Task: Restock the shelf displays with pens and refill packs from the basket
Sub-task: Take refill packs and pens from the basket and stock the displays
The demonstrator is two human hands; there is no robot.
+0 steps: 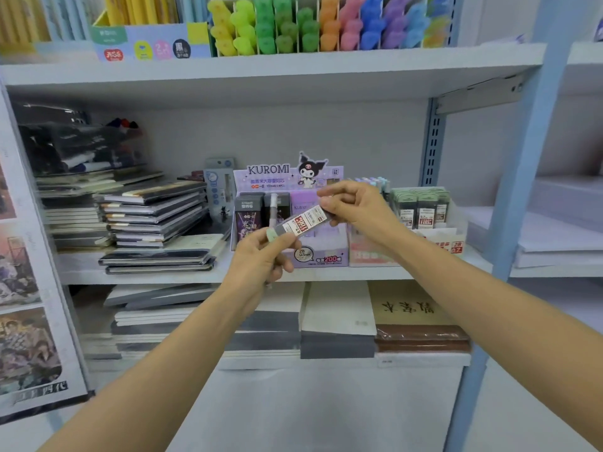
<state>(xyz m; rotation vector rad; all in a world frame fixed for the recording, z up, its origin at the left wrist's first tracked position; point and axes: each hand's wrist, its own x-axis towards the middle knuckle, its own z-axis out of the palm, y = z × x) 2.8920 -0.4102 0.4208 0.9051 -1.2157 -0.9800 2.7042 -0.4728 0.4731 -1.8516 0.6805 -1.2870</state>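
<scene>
A slim refill pack (300,225) with a green cap, dark body and red-and-white label is held tilted in front of the middle shelf. My left hand (261,259) pinches its green lower end. My right hand (355,207) pinches its upper end. Behind it stands a purple Kuromi display box (323,252) with several dark and lilac packs. To the right, a clear display tray (456,220) holds several matching green-capped refill packs (421,205). The basket is out of view.
Stacks of notebooks (153,220) fill the left of the middle shelf (375,274). Coloured highlighters (319,26) line the top shelf. Flat paper pads and books (336,308) lie on the lower shelf. A blue upright post (515,207) stands at right.
</scene>
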